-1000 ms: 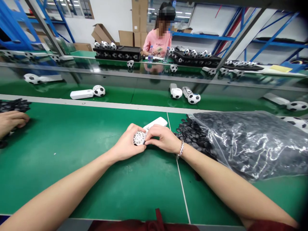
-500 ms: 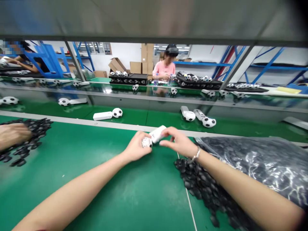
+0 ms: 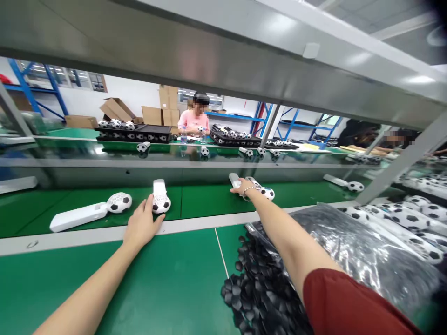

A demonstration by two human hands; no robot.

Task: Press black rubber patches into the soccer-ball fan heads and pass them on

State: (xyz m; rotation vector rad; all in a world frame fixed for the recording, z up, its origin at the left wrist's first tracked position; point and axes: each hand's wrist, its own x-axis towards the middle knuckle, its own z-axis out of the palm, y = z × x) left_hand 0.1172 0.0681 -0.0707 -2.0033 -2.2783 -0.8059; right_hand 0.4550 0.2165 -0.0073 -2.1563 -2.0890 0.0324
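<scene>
My left hand point(image 3: 141, 223) rests at the edge of the sunken green belt, fingers stretched and apart, its fingertips against a white-handled device with a soccer-ball head point(image 3: 161, 204). That device lies with its handle pointing away from me. Farther right, my right hand point(image 3: 242, 187) reaches over the belt, fingers curled down around a second soccer-ball device point(image 3: 234, 178); its ball end is hidden under the hand. A third such device point(image 3: 267, 193) lies just right of it. Loose black petal-like pieces point(image 3: 261, 288) are heaped on the green table below my right arm.
Left on the belt lies another soccer-ball device point(image 3: 118, 203). A clear plastic bag point(image 3: 349, 251) of black pieces lies at right, beside stacked soccer-ball devices point(image 3: 412, 218). A metal shelf point(image 3: 209, 60) spans overhead. A person in pink point(image 3: 193, 118) sits across the line.
My left hand has set its soccer-ball device on the belt and loosened. My right hand has moved forward onto another device. The view has turned right.
</scene>
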